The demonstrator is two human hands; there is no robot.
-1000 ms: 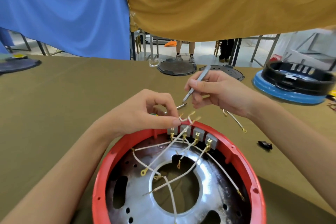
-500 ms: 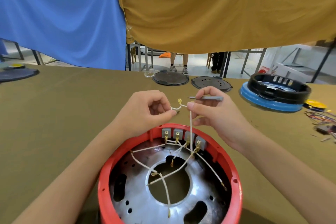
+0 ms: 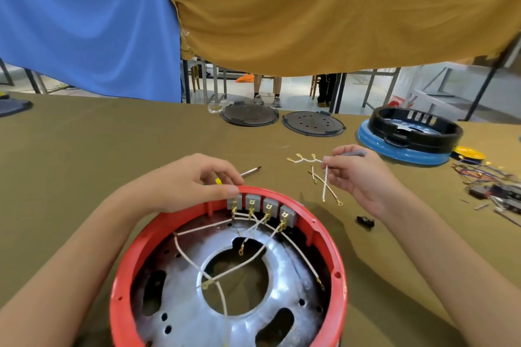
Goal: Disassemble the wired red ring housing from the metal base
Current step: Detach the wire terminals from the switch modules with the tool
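Observation:
The red ring housing (image 3: pixel 132 259) stands in front of me with the shiny metal base (image 3: pixel 253 315) inside it. Several grey terminal blocks (image 3: pixel 262 205) line its far wall, and white wires (image 3: pixel 245 259) with gold lugs run from them across the base. My left hand (image 3: pixel 186 183) grips the far rim, thumb on the leftmost block. My right hand (image 3: pixel 358 175), off to the right above the table, pinches a loose white wire (image 3: pixel 325 183) and also holds a grey tool (image 3: pixel 352 153).
More loose wires (image 3: pixel 304 159) lie by the right hand. A screwdriver (image 3: pixel 249 171) lies behind the housing and a small black part (image 3: pixel 365 221) to its right. Two dark lids (image 3: pixel 249 115), a black ring on a blue base (image 3: pixel 408 135) and a heap of cables (image 3: pixel 496 186) stand further back.
My right hand has pulled a white wire free of the housing and carried it to the right. My left hand has let go of the wire and moved down onto the rim.

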